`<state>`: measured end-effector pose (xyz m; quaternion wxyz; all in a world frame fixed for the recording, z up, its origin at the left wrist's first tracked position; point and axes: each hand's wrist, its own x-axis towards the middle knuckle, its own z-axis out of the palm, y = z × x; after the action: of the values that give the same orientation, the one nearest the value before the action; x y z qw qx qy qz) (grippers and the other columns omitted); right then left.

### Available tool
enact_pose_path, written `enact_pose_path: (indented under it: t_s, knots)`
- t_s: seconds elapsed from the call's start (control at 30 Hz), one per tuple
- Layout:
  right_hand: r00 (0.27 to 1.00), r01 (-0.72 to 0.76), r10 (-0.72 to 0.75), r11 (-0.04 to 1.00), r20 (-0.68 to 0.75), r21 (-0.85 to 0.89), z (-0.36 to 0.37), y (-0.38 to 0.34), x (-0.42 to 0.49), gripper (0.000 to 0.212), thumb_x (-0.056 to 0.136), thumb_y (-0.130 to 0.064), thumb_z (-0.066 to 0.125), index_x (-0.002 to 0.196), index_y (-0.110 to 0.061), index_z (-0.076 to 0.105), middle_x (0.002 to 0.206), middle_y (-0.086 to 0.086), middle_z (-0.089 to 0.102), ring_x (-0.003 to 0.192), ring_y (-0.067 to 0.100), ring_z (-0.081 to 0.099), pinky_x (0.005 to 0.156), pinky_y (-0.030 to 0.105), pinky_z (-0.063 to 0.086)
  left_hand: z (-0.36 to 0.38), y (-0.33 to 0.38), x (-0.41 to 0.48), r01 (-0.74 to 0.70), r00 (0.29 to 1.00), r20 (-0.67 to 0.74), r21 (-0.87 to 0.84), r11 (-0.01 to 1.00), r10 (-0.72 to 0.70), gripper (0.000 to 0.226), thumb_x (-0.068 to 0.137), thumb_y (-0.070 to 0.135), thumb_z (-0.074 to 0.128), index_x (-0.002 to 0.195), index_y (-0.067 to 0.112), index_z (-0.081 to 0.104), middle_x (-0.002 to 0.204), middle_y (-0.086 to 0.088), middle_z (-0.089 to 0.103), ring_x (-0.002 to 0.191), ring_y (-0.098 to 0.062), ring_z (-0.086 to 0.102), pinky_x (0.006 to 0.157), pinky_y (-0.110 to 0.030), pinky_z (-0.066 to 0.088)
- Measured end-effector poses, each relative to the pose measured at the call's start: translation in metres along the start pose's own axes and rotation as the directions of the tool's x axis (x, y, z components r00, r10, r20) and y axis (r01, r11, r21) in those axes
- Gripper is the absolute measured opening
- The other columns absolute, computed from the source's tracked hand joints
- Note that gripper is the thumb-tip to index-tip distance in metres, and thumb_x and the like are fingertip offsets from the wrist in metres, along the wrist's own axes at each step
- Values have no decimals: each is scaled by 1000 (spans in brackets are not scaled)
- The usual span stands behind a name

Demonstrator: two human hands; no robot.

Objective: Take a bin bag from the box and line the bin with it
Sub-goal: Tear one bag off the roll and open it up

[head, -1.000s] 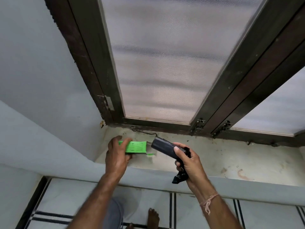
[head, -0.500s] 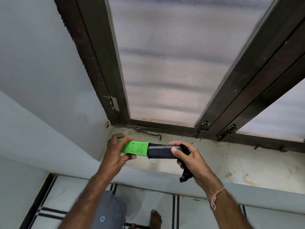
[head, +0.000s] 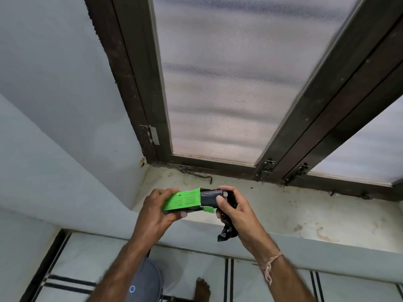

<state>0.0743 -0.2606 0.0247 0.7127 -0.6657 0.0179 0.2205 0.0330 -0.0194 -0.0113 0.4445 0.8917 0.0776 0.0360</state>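
L hand (head: 156, 212) round green box (head: 182, 200) — R hand (head: 239, 214) on bag roll (head: 209, 198)

The green box (head: 182, 200) is showing blocks of small black print on its upper face, but the lines are running too fine to read. A round blue badge (head: 132, 288) on grey cloth (head: 144, 280) is showing nothing legible either.

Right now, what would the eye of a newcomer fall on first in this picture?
First, the bright green cardboard box, gripped by the left hand over the stained window sill. A black roll of plastic bin bags sticks out of its open end, held by the right hand. Above stands a large mesh window in a dark wooden frame.
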Motion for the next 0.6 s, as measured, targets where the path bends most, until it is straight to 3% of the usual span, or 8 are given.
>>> enact_pose_path:
  t_s: [0.13, 0.27, 0.33, 0.47, 0.53, 0.6]
  knots:
    - [995, 18, -21, 999, -99, -33, 14, 4, -2, 23, 97, -30, 70, 116, -17, 68, 76, 5, 58, 66, 14, 51, 56, 22, 45, 4, 4, -9, 12, 1000, -13, -41, 999, -13, 60, 66, 52, 81, 123, 39, 66, 110, 12, 58, 107, -12, 57, 85, -31, 50]
    - [997, 12, -16, 998, -72, -56, 18, 2, -7, 26, 98, -36, 65, 120, -28, 76, 67, 2, 48, 57, 11, 41, 45, 22, 41, 3, -1, -16, 79, 996, -41, -111, 991, -84, 60, 63, 54, 82, 119, 44, 63, 111, 12, 60, 106, -8, 59, 82, -22, 46]
    - [999, 10, -13, 997, -35, -79, 20, 3, -11, 28, 96, -34, 68, 122, -31, 76, 74, -7, 60, 56, 8, 43, 48, 22, 41, 4, 0, -19, 94, 994, -39, -139, 986, -100, 60, 61, 54, 82, 116, 44, 63, 111, 12, 61, 105, -5, 59, 81, -19, 45]
    - [999, 37, -33, 989, 31, -143, 27, 5, -14, 27, 96, -28, 72, 123, -31, 76, 113, 2, 73, 67, 9, 56, 57, 19, 46, 8, 2, -23, 94, 995, -21, -163, 982, -99, 67, 59, 62, 79, 120, 38, 67, 110, 12, 63, 104, -2, 61, 82, -18, 46]
    - [997, 61, -65, 991, -32, -121, 26, 3, -14, 23, 94, -24, 74, 116, -30, 78, 104, -6, 76, 84, 7, 63, 71, 17, 51, 7, -1, -24, 114, 992, -42, -170, 979, -123, 68, 58, 65, 77, 120, 39, 67, 110, 11, 63, 104, -4, 61, 82, -22, 48]
    - [993, 85, -92, 992, -75, -97, 26, 4, -14, 21, 92, -17, 77, 110, -25, 79, 91, -11, 71, 88, 4, 63, 78, 15, 51, 6, -1, -25, 117, 991, -44, -181, 976, -127, 66, 58, 64, 77, 119, 40, 67, 110, 11, 64, 104, -5, 62, 83, -23, 49]
